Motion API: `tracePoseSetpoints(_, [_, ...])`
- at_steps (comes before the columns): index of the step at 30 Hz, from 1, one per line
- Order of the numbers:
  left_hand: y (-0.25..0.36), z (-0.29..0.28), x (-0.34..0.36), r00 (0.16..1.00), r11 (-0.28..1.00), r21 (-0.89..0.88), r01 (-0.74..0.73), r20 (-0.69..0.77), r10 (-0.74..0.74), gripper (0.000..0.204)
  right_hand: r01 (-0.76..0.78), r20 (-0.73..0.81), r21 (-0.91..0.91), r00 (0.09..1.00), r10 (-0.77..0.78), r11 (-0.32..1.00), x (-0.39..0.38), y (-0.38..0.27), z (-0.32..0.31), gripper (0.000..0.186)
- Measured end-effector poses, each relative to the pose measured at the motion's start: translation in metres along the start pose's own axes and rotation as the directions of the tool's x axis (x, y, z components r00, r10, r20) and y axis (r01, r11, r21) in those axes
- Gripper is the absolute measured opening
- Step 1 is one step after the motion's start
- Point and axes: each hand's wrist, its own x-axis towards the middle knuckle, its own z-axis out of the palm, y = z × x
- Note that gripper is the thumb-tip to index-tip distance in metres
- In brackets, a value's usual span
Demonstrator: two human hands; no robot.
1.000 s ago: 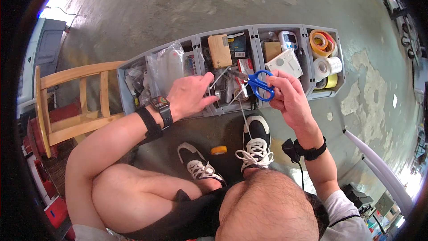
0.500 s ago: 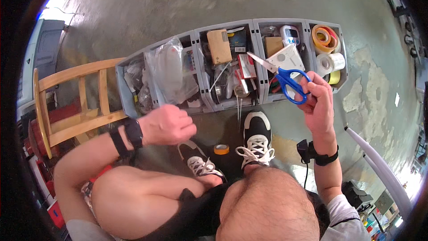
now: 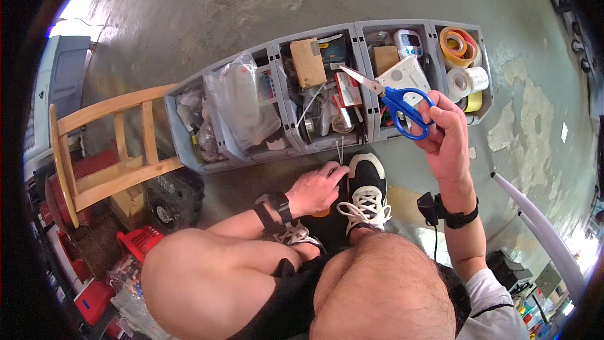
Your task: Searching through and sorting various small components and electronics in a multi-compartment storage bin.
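Note:
My right hand (image 3: 445, 135) holds blue-handled scissors (image 3: 406, 106) up over the bins, their blades slightly apart and pointing up-left. My left hand (image 3: 319, 189) is low beside my black-and-white sneaker (image 3: 366, 198), its fingers curled at the lower end of thin white strands (image 3: 340, 150) hanging at the front of the middle bin. What exactly those fingers grip is hidden. The grey bins (image 3: 282, 88) below the scissors hold a cardboard box (image 3: 307, 63), plastic bags, small boxes and a white electronic device. An orange item (image 3: 321, 213) is partly hidden under my left hand.
Tape rolls (image 3: 457, 47) fill the right-end bin. A wooden chair-like frame (image 3: 119, 126) stands left of the bins, near a red basket (image 3: 135, 242) and clutter. Pale poles (image 3: 541, 226) lie at right. My bare knees fill the lower foreground.
My right hand with the scissors has risen and moved right, away from the strands. My left hand dropped from the bins toward my body, then moved right beside the sneaker, its fingers curling.

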Motion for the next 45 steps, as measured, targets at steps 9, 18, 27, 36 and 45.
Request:
tracePoseSetpoints(9, [-0.020, 0.004, 0.005, 0.992, 0.950, -0.291, 0.113, 0.088, -0.091, 0.059, 0.026, -0.034, 0.000, 0.999, -0.026, 1.000, 0.003, -0.011, 0.024, 0.058])
tracePoseSetpoints(18, [-0.030, 0.008, 0.011, 0.978, 0.865, -0.457, 0.207, 0.118, -0.172, 0.053, 0.053, -0.060, 0.005, 0.997, -0.052, 0.999, 0.017, -0.019, 0.031, 0.058])
tracePoseSetpoints(27, [0.012, -0.057, 0.008, 0.939, 0.961, -0.050, -0.271, -0.234, 0.252, 0.038, 0.070, -0.085, -0.004, 0.994, -0.070, 0.998, 0.011, -0.022, 0.022, 0.058])
tracePoseSetpoints(36, [0.029, -0.125, 0.029, 0.849, 0.929, 0.191, -0.316, -0.381, 0.367, 0.022, 0.087, -0.113, -0.003, 0.990, -0.087, 0.996, -0.009, -0.022, -0.018, 0.058])
tracePoseSetpoints(45, [0.023, -0.133, 0.029, 0.839, 0.894, 0.321, -0.313, -0.347, 0.418, 0.012, 0.103, -0.130, -0.010, 0.986, -0.104, 0.995, -0.002, -0.031, -0.002, 0.058])
